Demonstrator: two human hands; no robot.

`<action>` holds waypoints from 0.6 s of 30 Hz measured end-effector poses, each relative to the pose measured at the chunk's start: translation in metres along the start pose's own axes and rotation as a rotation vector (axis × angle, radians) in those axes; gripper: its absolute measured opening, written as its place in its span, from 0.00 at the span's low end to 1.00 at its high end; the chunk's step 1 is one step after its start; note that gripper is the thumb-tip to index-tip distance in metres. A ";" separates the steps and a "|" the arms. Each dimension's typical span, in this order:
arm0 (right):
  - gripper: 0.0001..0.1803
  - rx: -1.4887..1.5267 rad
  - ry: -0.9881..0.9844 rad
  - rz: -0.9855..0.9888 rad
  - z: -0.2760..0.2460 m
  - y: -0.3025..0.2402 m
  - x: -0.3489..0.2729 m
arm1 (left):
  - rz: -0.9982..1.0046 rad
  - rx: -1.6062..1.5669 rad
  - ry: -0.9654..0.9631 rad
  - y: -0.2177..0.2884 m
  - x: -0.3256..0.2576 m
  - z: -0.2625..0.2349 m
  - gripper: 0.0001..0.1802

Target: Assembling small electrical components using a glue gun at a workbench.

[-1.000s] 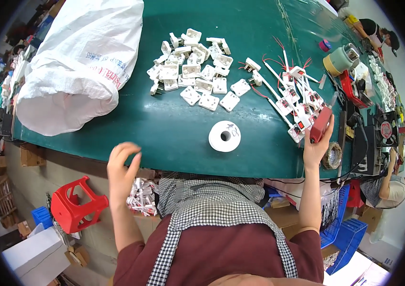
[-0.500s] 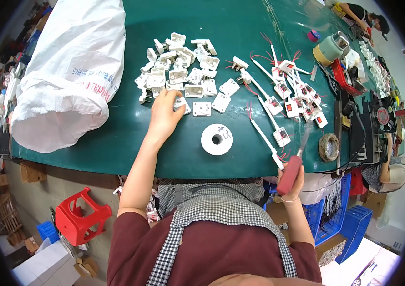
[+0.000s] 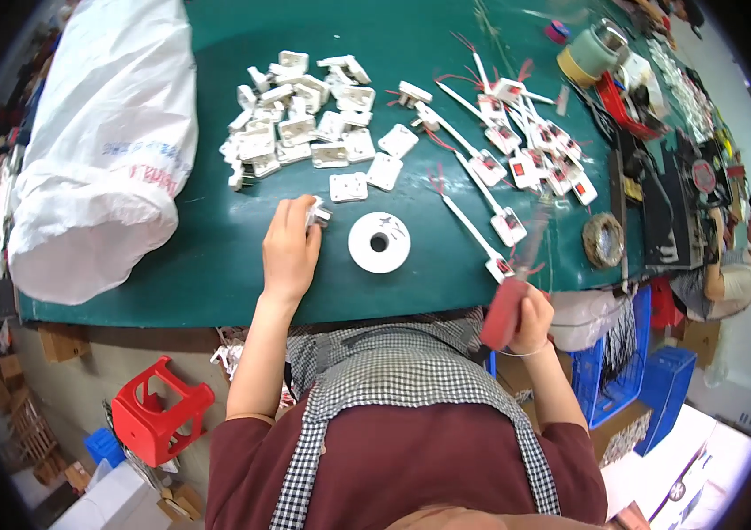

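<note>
My left hand is closed on a small white plastic plug housing with prongs sticking out, held just over the table between the heap and the spool. In my right hand is a tool with a thick red handle; its long grey shaft is smeared by motion and points away from me. Beside the handle lies a white cable with a small switch box and red wire ends. Ahead of my left hand spreads a heap of similar white housings. A white spool lies flat near the middle.
More wired white switch boxes lie together at the right. A large white sack fills the left of the green table. A brown ring-shaped roll and a red tray are farther right. Another person sits beyond.
My left hand has drawn back toward me from the heap's near edge with one plug housing. The tool in my right hand has shifted slightly left and away. The whole view has shifted too.
</note>
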State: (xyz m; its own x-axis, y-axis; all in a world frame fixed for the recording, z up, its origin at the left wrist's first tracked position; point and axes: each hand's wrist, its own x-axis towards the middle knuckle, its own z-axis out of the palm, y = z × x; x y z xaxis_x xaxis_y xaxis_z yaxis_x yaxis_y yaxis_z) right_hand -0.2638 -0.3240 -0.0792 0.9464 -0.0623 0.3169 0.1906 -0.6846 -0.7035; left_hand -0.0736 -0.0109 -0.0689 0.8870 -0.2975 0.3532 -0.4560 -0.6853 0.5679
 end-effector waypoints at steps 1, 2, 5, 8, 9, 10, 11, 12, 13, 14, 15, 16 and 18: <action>0.21 0.198 -0.055 0.227 -0.002 -0.012 0.002 | 0.112 0.132 -0.041 0.000 -0.005 -0.001 0.17; 0.19 0.155 -0.103 0.156 -0.002 -0.003 -0.006 | 0.118 0.120 -0.044 0.000 -0.007 -0.002 0.17; 0.43 -0.249 0.098 -0.218 0.008 0.008 -0.022 | 0.134 0.020 -0.185 0.004 -0.008 -0.001 0.17; 0.56 -0.092 0.312 -0.164 0.018 0.008 -0.022 | 0.051 -0.181 -0.167 0.013 -0.008 -0.007 0.20; 0.56 -0.055 0.370 -0.128 0.020 0.002 -0.019 | 0.049 -0.182 -0.171 0.009 -0.011 -0.006 0.20; 0.56 -0.054 0.369 -0.124 0.023 -0.003 -0.020 | 0.025 -0.211 -0.166 0.004 -0.016 -0.005 0.20; 0.57 -0.052 0.356 -0.060 0.029 -0.004 -0.019 | 0.005 -0.236 -0.158 0.006 -0.014 -0.006 0.20; 0.59 -0.047 0.343 0.004 0.032 -0.005 -0.019 | -0.066 -0.352 -0.035 0.013 -0.015 -0.008 0.20; 0.59 -0.043 0.346 0.002 0.034 -0.005 -0.017 | -0.063 -0.347 -0.034 0.025 -0.012 -0.008 0.20; 0.59 -0.134 0.336 -0.040 0.036 -0.006 -0.017 | -0.074 -0.582 0.042 0.039 -0.009 -0.010 0.20; 0.60 -0.228 0.326 -0.082 0.036 -0.006 -0.017 | -0.082 -0.820 0.120 0.049 -0.007 -0.014 0.21; 0.59 -0.185 0.298 -0.076 0.039 -0.004 -0.023 | -0.041 -0.743 -0.025 0.052 -0.006 -0.020 0.23; 0.59 -0.199 0.282 -0.065 0.042 -0.007 -0.017 | 0.103 -0.604 -0.124 0.057 -0.002 -0.018 0.21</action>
State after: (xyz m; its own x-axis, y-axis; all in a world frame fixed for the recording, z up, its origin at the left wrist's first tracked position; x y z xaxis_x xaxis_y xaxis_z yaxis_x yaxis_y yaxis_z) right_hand -0.2699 -0.2873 -0.1067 0.8192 -0.1931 0.5400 0.1676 -0.8199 -0.5474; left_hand -0.1030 -0.0374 -0.0238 0.8218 -0.4416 0.3600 -0.4680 -0.1627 0.8686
